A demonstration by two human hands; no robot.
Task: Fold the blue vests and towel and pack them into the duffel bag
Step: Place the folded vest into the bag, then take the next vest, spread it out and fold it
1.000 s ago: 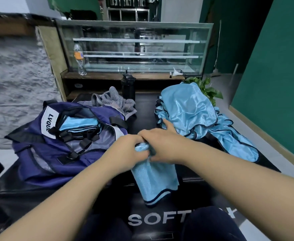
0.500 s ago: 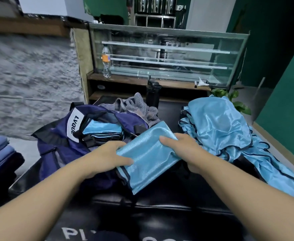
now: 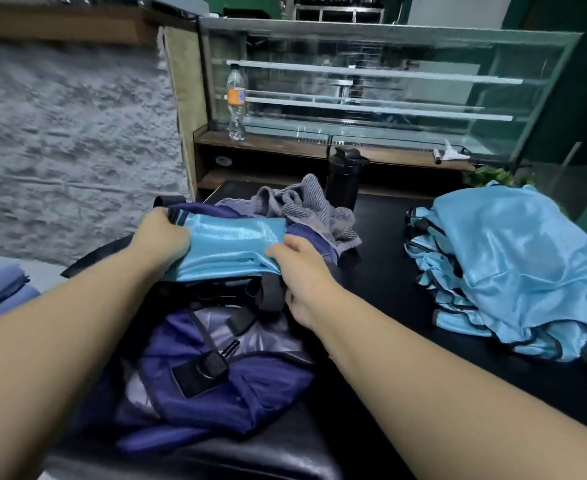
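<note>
We had carried the folded vest (image 3: 231, 249) from the worktop (image 3: 382, 271) to above the open duffel bag (image 3: 216, 375), at 10 o'clock. Left hand (image 3: 162, 237) and right hand (image 3: 297, 271) fingers gripped its ends; packing seemed next.

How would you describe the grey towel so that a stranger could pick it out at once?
Find the navy duffel bag on the black table. Just behind it, beside a black bottle, lies the grey towel. It alone is dull, ribbed and crumpled; the vests nearby are shiny light blue.
</note>
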